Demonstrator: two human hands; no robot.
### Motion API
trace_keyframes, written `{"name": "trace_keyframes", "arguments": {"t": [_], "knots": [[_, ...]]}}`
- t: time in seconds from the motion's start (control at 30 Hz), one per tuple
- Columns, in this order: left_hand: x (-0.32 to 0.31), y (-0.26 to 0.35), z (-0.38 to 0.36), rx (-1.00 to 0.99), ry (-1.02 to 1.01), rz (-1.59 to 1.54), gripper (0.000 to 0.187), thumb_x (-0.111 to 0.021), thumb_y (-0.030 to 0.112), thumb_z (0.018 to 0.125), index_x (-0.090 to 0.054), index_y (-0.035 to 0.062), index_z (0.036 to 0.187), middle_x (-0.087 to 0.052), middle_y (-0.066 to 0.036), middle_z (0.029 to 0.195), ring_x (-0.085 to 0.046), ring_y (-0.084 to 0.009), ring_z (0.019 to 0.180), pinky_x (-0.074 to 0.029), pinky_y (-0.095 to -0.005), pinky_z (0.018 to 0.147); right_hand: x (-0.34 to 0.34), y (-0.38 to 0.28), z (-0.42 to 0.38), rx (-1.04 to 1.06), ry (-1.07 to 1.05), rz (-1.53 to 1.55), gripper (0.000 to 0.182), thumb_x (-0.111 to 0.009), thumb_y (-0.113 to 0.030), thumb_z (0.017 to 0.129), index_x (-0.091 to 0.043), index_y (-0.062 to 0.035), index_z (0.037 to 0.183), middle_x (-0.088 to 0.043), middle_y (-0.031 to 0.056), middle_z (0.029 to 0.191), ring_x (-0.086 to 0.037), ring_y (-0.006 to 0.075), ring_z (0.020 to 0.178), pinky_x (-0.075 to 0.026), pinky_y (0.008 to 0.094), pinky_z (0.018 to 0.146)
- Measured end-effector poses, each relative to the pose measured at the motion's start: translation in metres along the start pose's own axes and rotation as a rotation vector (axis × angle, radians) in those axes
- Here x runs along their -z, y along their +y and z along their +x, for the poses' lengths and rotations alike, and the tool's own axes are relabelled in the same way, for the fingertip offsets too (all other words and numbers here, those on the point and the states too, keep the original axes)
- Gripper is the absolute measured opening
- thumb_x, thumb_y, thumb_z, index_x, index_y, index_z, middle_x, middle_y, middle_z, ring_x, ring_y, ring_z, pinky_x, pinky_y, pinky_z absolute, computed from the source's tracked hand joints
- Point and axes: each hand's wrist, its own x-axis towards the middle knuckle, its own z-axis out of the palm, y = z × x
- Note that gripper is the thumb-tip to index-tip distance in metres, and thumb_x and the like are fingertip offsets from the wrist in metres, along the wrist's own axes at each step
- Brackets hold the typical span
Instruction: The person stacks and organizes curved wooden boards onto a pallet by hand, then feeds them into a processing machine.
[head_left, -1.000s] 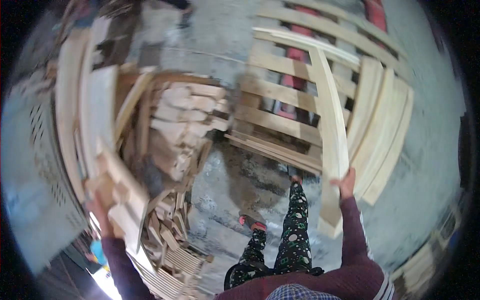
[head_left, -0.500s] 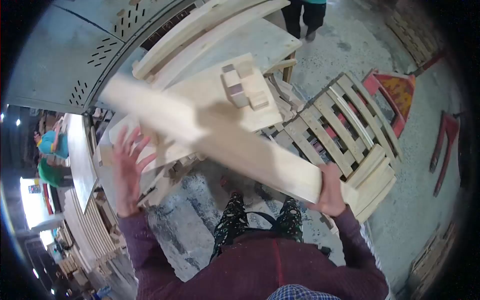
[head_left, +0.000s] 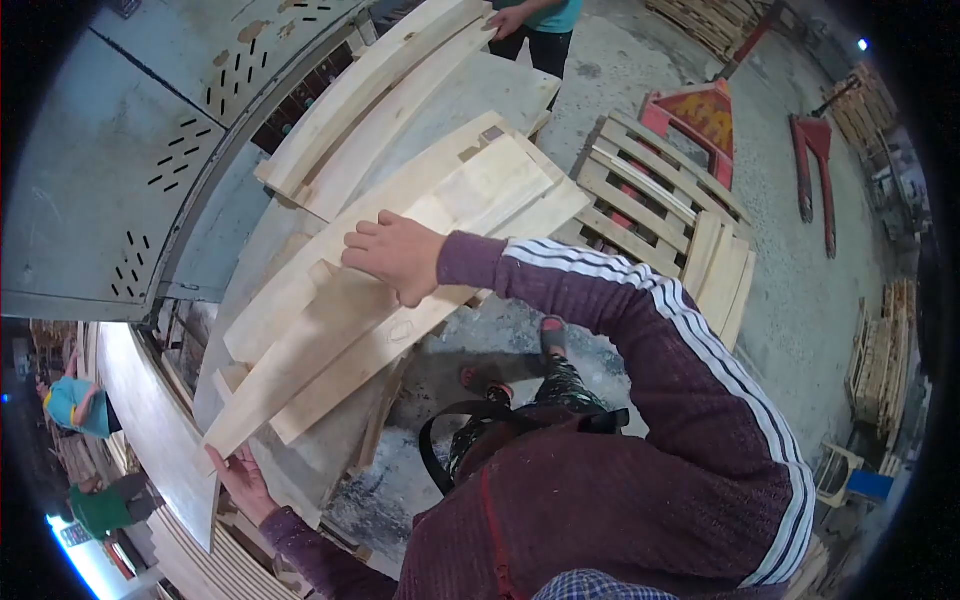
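A long pale wooden board lies slantwise over the work table, its lower left end sticking out. My left hand is closed on that end, thumb and fingers at the corner. My right hand reaches across and grips the board near its middle, fingers curled over the far edge. Under it lies a wider flat wooden panel with a pencil mark. A small wood block shows beside the board, and another block sits at the upper end.
Curved wooden pieces lie at the back, with a co-worker's hand on one. A grey metal cabinet stands left. Rightward are a slatted pallet, a red pallet jack and stacked strips. Two people work far left.
The board has come down onto the table from mid-air. My left hand, open before, now holds its end; my right hand has moved from its right end to the middle.
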Motion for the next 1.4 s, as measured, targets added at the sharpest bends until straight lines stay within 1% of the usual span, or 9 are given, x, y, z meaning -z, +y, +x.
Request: {"name": "trace_keyframes", "arguments": {"t": [0.23,0.3,0.57,0.67,0.8,0.9,1.03,1.13,1.4], "knots": [[-0.003,-0.036,0.06,0.048,0.361,0.298,0.047,-0.065,0.026,0.088,-0.05,0.0099,0.129,-0.051,-0.005,0.128,-0.047,-0.0175,0.119,-0.044,-0.0341,0.093,-0.021,0.046,0.005,-0.077,-0.072,0.012,0.074,-0.071,-0.019,0.032,-0.051,-0.0096,0.102,-0.05,0.0059,0.099,-0.048,0.0246,0.099,-0.038,0.0385,0.079],[0.033,-0.047,0.063,-0.29,-0.109,0.531,0.051,-0.061,0.022,0.089,-0.044,0.0088,0.135,-0.048,-0.006,0.13,-0.042,-0.0176,0.123,-0.035,-0.0373,0.1,-0.028,0.052,0.0,-0.06,-0.074,0.017,0.075,-0.071,-0.019,0.032,-0.051,-0.0102,0.104,-0.05,0.0057,0.099,-0.048,0.0248,0.099,-0.037,0.0393,0.079],[0.028,-0.048,0.065,-0.111,0.001,0.601,0.053,-0.06,0.02,0.091,-0.04,0.0034,0.137,-0.049,-0.01,0.131,-0.05,-0.0216,0.117,-0.044,-0.0363,0.092,-0.046,0.055,-0.015,-0.054,-0.091,0.013,0.079,-0.071,-0.02,0.038,-0.05,-0.0127,0.115,-0.052,0.0059,0.104,-0.048,0.0258,0.106,-0.036,0.0441,0.088],[0.026,-0.049,0.056,-0.126,-0.021,0.622,0.051,-0.06,0.018,0.091,-0.041,0.0032,0.136,-0.05,-0.01,0.131,-0.053,-0.0219,0.114,-0.045,-0.0341,0.091,-0.038,0.048,-0.025,-0.148,-0.059,-0.086,0.09,-0.075,-0.027,0.052,-0.041,-0.0085,0.133,-0.047,0.0151,0.13,-0.04,0.0333,0.125,-0.024,0.053,0.105],[0.078,-0.05,0.055,-0.47,-0.48,1.194,0.061,-0.045,-0.011,0.082,-0.045,0.0136,0.138,-0.027,-0.01,0.15,-0.038,-0.0257,0.131,-0.038,-0.035,0.103,-0.027,0.027,-0.072,-0.379,0.039,-0.154,0.097,-0.081,-0.027,0.058,-0.034,-0.0125,0.143,-0.04,0.017,0.14,-0.029,0.0357,0.135,-0.02,0.0567,0.107],[0.018,-0.054,0.031,-0.161,-0.22,0.551,0.056,-0.063,0.031,0.09,-0.046,0.0024,0.135,-0.056,-0.005,0.125,-0.051,-0.0146,0.114,-0.037,-0.0285,0.097,-0.03,-0.001,-0.109,-0.546,0.297,-0.362,0.103,-0.08,-0.033,0.064,-0.024,-0.0121,0.148,-0.025,0.0229,0.149,-0.019,0.0358,0.14,-0.013,0.051,0.111],[0.011,-0.056,0.036,-0.028,-0.168,0.381,0.058,-0.064,0.03,0.09,-0.044,0.0004,0.136,-0.057,-0.006,0.122,-0.053,-0.0138,0.111,-0.04,-0.0275,0.095,-0.051,-0.001,-0.144,-0.735,0.625,-0.168,0.102,-0.075,-0.038,0.075,-0.014,-0.0043,0.149,-0.009,0.024,0.154,-0.006,0.0382,0.142,-0.007,0.0523,0.112],[0.007,-0.061,0.05,-0.027,-0.147,0.398,0.058,-0.064,0.028,0.09,-0.044,-0.0001,0.136,-0.057,-0.006,0.122,-0.053,-0.0131,0.111,-0.04,-0.027,0.095,-0.054,-0.004,-0.132,-0.973,0.791,0.533,0.103,-0.07,-0.041,0.082,-0.003,0.0,0.149,0.001,0.0228,0.155,0.009,0.039,0.142,0.002,0.0495,0.114],[0.004,-0.065,0.055,0.001,-0.139,0.401,0.058,-0.056,0.029,0.094,-0.036,0.0011,0.141,-0.049,-0.008,0.132,-0.047,-0.0166,0.12,-0.037,-0.0325,0.101,-0.059,0.055,-0.084,-0.95,0.496,0.535,0.113,-0.065,-0.051,0.081,0.009,0.0056,0.145,0.009,0.0272,0.153,0.035,0.0423,0.132,0.025,0.0499,0.104]]}}
